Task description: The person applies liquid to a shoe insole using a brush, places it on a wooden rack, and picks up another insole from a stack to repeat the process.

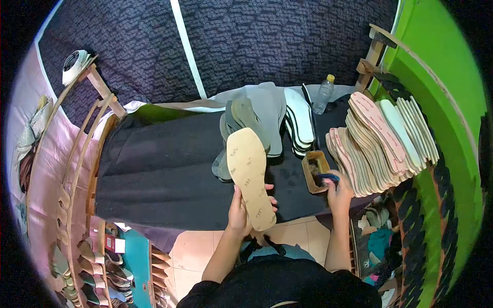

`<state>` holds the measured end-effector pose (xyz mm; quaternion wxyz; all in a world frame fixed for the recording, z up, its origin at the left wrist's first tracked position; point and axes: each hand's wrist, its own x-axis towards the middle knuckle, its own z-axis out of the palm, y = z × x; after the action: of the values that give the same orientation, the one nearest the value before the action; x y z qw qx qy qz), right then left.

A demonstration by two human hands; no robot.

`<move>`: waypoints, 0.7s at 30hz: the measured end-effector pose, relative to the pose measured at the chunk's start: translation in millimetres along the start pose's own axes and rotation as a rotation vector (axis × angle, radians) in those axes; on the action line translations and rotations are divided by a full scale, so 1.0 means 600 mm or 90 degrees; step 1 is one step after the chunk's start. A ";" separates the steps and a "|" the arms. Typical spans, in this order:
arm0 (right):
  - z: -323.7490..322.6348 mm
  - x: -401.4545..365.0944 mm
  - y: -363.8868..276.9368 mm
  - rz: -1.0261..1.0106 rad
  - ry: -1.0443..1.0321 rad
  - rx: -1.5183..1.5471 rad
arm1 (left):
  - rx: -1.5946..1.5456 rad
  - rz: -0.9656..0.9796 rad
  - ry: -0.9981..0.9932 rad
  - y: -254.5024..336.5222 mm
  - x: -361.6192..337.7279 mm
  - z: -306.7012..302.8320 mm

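Observation:
My left hand (240, 209) grips the heel end of a tan shoe insole (249, 172), holding it up over the black-covered table (159, 169) with its flat face toward me. My right hand (339, 191) is closed on a blue-handled brush (327, 178), whose tip dips into a small brown box of glue (314, 168) on the table's right side.
Grey soles (259, 115) and white-edged soles (300, 120) are piled at the table's back. A fanned stack of tan and pink insoles (377, 138) sits at right, a plastic bottle (323, 94) behind. A wooden rack with shoe parts (87, 256) stands at left.

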<state>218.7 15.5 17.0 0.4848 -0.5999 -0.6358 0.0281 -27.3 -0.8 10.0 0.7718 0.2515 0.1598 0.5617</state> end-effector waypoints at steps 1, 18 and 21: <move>-0.001 0.003 -0.001 -0.003 -0.002 0.003 | 0.011 -0.001 -0.004 0.000 -0.001 -0.001; 0.011 0.056 -0.160 -0.452 0.040 0.271 | 0.156 -0.031 -0.037 -0.025 -0.013 0.003; 0.024 0.052 -0.165 -0.544 -0.014 0.286 | 0.105 -0.080 -0.050 -0.019 -0.016 -0.002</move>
<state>142.4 20.3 88.7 0.5637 -0.1651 -0.8087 -0.0302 -21.9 -12.4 2.5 0.7879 0.3252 0.1907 0.4870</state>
